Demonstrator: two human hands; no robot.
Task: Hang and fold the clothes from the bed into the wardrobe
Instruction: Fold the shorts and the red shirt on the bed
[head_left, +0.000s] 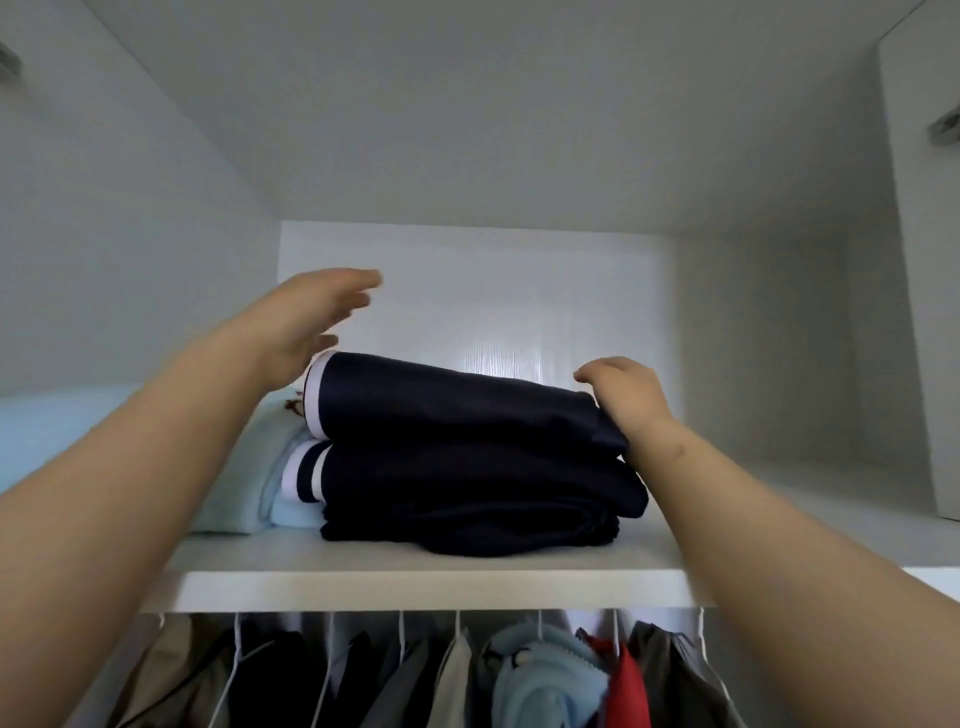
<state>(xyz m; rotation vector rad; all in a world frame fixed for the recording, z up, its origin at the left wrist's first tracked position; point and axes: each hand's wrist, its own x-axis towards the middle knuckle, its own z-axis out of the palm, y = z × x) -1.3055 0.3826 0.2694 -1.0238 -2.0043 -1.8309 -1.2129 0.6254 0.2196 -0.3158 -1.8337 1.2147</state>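
- left hand (311, 322): fingers spread, holding nothing, up in the air just above the left end of the navy pile (457, 457)
- right hand (626, 397): sitting on the right end of the pile with fingers bent. Honestly can't tell if it's pinching the cloth or just pressing on it
- the pile is two folded navy pieces with white stripes at their left ends, stacked on the shelf (415, 582)
- blue fold (244, 483) sits right against the pile's left side
- hung clothes (545, 675) on white hangers in a row under the pile
- progress, my guess: folding and hanging look mostly done and this one's basically placed. The bed isn't in view, so no idea what's left there
- behind the pile: white back wall (467, 291), and to its right bare shelf
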